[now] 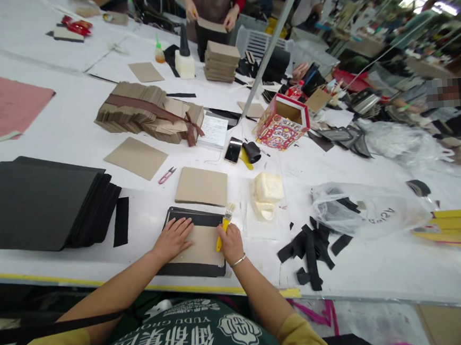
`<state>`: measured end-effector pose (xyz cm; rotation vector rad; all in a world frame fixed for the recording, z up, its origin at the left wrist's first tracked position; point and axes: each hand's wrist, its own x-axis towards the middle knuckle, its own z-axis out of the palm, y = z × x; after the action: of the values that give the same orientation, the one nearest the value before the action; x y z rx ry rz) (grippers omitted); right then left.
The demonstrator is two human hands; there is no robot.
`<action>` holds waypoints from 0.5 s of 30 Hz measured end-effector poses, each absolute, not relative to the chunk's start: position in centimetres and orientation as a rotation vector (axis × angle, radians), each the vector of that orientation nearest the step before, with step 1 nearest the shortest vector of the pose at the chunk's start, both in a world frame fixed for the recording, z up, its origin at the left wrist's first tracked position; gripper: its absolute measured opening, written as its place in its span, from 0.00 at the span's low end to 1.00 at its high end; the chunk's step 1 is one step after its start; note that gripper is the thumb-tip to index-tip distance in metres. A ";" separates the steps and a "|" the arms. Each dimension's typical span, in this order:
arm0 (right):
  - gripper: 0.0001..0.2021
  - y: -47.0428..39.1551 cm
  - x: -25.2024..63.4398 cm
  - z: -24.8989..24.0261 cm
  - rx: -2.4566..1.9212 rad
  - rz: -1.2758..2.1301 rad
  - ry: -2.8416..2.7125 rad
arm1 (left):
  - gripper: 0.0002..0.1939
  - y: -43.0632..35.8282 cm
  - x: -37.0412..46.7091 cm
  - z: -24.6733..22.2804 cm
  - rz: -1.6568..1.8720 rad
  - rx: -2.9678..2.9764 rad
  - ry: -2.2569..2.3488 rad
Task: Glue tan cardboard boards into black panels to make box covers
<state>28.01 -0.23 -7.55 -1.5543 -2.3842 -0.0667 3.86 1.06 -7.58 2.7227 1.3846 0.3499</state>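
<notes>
My left hand (174, 237) lies flat with fingers spread over a tan board (202, 245) and the black sheet (202, 218) under it. The black sheet shows along the board's far and near edges. In my right hand (232, 243) is a paintbrush (224, 230) with a yellow handle, its pale bristles pointing up and away from me. That hand rests at the board's right edge. Just beyond is a stack of tan boards (202, 186). Right of the brush stands a cream-coloured, glue-smeared container (267, 188) on a clear sheet.
Large black sheets (37, 203) are piled at the left, near a black strip (121, 221). Pink snips (167, 175), a phone (233, 150) and a bundle of tan boards (146, 112) lie farther back. Black scraps (310, 248) and a plastic bag (369, 209) lie right. A co-worker (213, 9) handles boards opposite.
</notes>
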 end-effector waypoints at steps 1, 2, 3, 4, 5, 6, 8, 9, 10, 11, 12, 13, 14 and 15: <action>0.12 -0.3 28.1 -7.6 -1.545 -0.075 -2.378 | 0.24 1.1 3.7 -7.7 0.356 2.726 1.387; 0.12 -0.4 28.3 -7.7 -1.539 -0.081 -2.370 | 0.24 1.0 3.7 -7.8 0.361 2.730 1.389; 0.13 -0.4 28.4 -7.7 -1.536 -0.083 -2.362 | 0.24 1.0 3.6 -7.8 0.364 2.735 1.389; 0.13 -0.5 28.5 -7.8 -1.537 -0.080 -2.352 | 0.23 1.0 3.6 -7.8 0.365 2.738 1.388; 0.13 -0.5 28.6 -7.9 -1.541 -0.068 -2.340 | 0.23 1.0 3.6 -7.7 0.363 2.738 1.390; 0.12 -0.5 28.7 -7.9 -1.552 -0.049 -2.317 | 0.23 1.1 3.8 -7.5 0.356 2.733 1.397; 0.11 -0.6 28.8 -8.0 -1.606 0.009 -2.231 | 0.21 1.2 4.2 -7.0 0.325 2.716 1.423; 0.10 -0.7 28.8 -7.9 -1.645 0.048 -2.169 | 0.19 1.3 4.5 -6.6 0.302 2.712 1.423; 0.09 -0.8 28.8 -7.9 -1.686 0.096 -2.096 | 0.18 1.4 5.0 -6.3 0.277 2.716 1.401; 0.09 -0.9 28.7 -7.8 -1.724 0.152 -2.022 | 0.16 1.6 5.5 -5.9 0.247 2.730 1.352; 0.09 -0.9 28.7 -7.6 -1.755 0.210 -1.953 | 0.15 1.8 6.1 -5.5 0.219 2.752 1.282; 0.09 -1.0 28.6 -7.5 -1.776 0.265 -1.896 | 0.15 2.1 6.8 -5.1 0.192 2.772 1.202; 0.09 -1.1 28.5 -7.5 -1.791 0.308 -1.852 | 0.15 2.5 7.5 -4.7 0.166 2.789 1.124; 0.09 -1.1 28.4 -7.4 -1.802 0.335 -1.824 | 0.15 2.8 8.4 -4.4 0.143 2.798 1.058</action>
<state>28.41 -1.09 -7.42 -1.8018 -1.8237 0.3352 8.37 2.84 -4.43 2.7977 1.0581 0.1426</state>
